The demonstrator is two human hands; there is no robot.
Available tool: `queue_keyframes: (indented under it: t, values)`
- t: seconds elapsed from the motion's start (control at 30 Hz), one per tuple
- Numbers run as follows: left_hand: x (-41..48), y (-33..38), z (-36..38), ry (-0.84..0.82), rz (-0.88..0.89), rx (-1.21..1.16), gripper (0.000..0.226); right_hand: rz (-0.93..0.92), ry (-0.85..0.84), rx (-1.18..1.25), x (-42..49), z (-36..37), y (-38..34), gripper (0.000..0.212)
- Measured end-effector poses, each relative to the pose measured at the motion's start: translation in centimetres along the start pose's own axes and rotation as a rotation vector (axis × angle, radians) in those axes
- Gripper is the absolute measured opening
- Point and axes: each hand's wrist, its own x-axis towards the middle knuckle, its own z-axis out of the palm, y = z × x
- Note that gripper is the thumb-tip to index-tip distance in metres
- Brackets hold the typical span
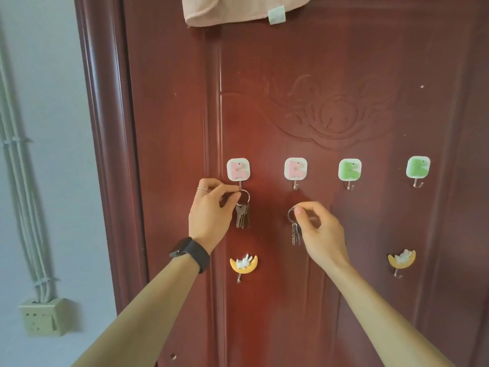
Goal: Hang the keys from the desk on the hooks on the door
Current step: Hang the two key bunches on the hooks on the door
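On the dark red door, a row of square stick-on hooks runs across at hand height. My left hand pinches the ring of a brown key bunch right at the metal hook of the leftmost pink hook; whether the ring rests on the hook I cannot tell. My right hand pinches the ring of a silver key bunch, which hangs a little below the second pink hook without touching it.
Two green hooks to the right carry nothing. Lower down are two yellow moon hooks. A pink towel hangs over the door's top. On the wall at left are cables and a socket.
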Motion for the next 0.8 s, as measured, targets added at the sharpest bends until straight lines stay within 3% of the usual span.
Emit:
queue_keyframes:
  t: [0.17, 0.37, 0.8]
  values:
    - [0.1, -0.2, -0.6, 0.119, 0.237, 0.284, 0.037, -0.054, 0.027, -0.034, 0.5, -0.9, -0.4, 0.013]
    - [0.8, -0.8, 0.1, -0.084, 0.309, 0.418, 0.072, -0.075, 0.095, 0.032, 3.0, -1.3, -1.6, 0.016]
    - [0.7, -1.6, 0.8, -0.099, 0.308, 0.481, 0.073, -0.021, 0.084, 0.049, 5.4, -0.5, -1.1, 0.016]
